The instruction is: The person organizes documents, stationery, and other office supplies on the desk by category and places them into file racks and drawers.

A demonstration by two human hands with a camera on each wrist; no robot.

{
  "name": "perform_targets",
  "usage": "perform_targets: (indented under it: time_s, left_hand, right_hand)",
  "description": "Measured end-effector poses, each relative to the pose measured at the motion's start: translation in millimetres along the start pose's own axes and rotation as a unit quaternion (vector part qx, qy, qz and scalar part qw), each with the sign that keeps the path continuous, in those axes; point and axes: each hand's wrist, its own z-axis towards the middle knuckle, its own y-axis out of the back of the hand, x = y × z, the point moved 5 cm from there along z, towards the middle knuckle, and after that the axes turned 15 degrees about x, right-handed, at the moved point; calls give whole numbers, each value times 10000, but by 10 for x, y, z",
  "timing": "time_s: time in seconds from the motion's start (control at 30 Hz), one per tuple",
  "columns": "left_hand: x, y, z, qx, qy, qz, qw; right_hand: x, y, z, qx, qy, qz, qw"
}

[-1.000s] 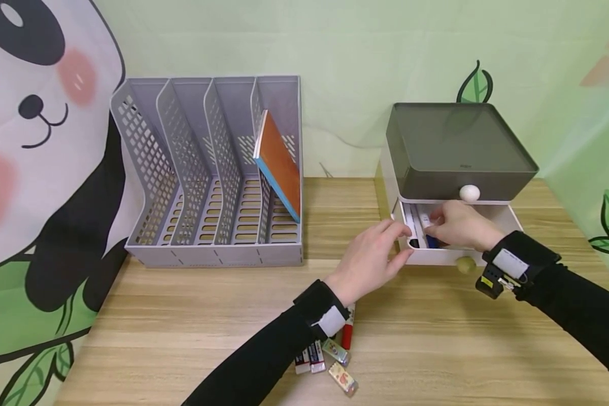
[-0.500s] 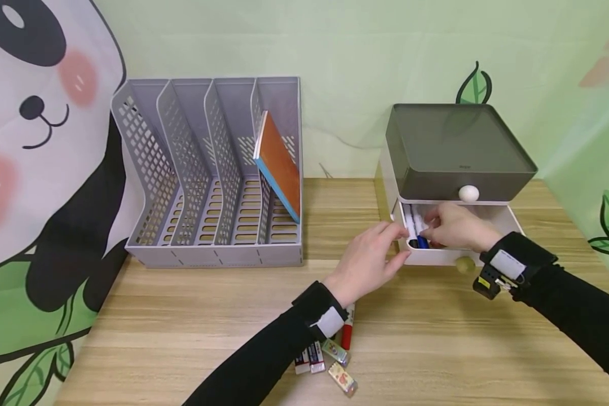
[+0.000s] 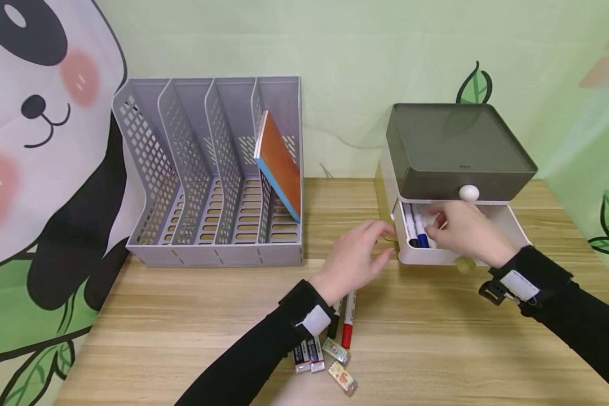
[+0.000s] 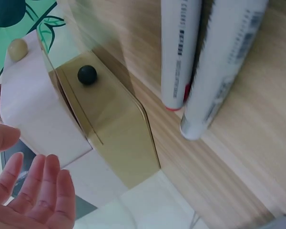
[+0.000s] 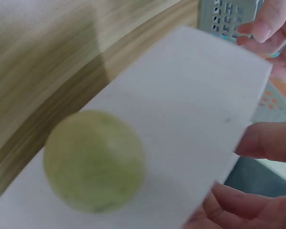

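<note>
My right hand (image 3: 469,228) reaches into the pulled-out white drawer (image 3: 431,257), thumb and fingers apart at the edge in the right wrist view. Just left of its fingertips lie a blue-capped marker (image 3: 422,234) and a black-capped marker (image 3: 411,228), side by side along the drawer's left wall. My left hand (image 3: 352,259) hovers left of the drawer with loose, parted fingers and nothing between them. Beneath its wrist, a red-capped marker (image 3: 349,318) and a dark-capped marker (image 3: 335,321) lie on the table; their white barrels loom close in the left wrist view.
Two white-and-dark erasers (image 3: 316,355), a green one (image 3: 336,351) and a yellow one (image 3: 342,378) lie near the front. A grey file rack (image 3: 215,254) with an orange book (image 3: 280,163) stands at left. The drawer unit's dark top box (image 3: 464,141) overhangs the drawer.
The blue-capped marker has shifted left to lie beside the black-capped one, and my right fingers have come off it. My left hand has drawn back left from the drawer's corner.
</note>
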Motion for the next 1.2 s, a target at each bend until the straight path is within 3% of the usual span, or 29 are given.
perform_targets:
  time_s: [0.13, 0.3, 0.5, 0.67, 0.77, 0.93, 1.2]
  left_hand:
    - [40, 43, -74, 93, 194, -25, 9998]
    - [86, 81, -168, 266, 523, -157, 9982]
    - [160, 120, -278, 403, 896, -146, 9951]
    - [232, 136, -374, 581, 1196, -35, 9911]
    - [283, 126, -429, 861, 1545, -178, 9841]
    - [377, 69, -499, 1325, 2079, -249, 9688]
    - [441, -122, -584, 2191, 2386, 142, 9460]
  right_hand:
    - [143, 24, -138, -844, 405, -91, 9956]
    - [328, 25, -277, -1745, 965, 58, 9799]
    - [509, -75, -358, -2117, 1512, 663, 9633]
    - [614, -264, -366, -2065, 1885, 982, 9551]
    - [651, -409, -363, -1915, 2024, 1124, 9538]
    - [670, -648, -334, -1554, 2071, 1166, 9588]
    - [602, -968, -234, -667, 1754, 1260, 9741]
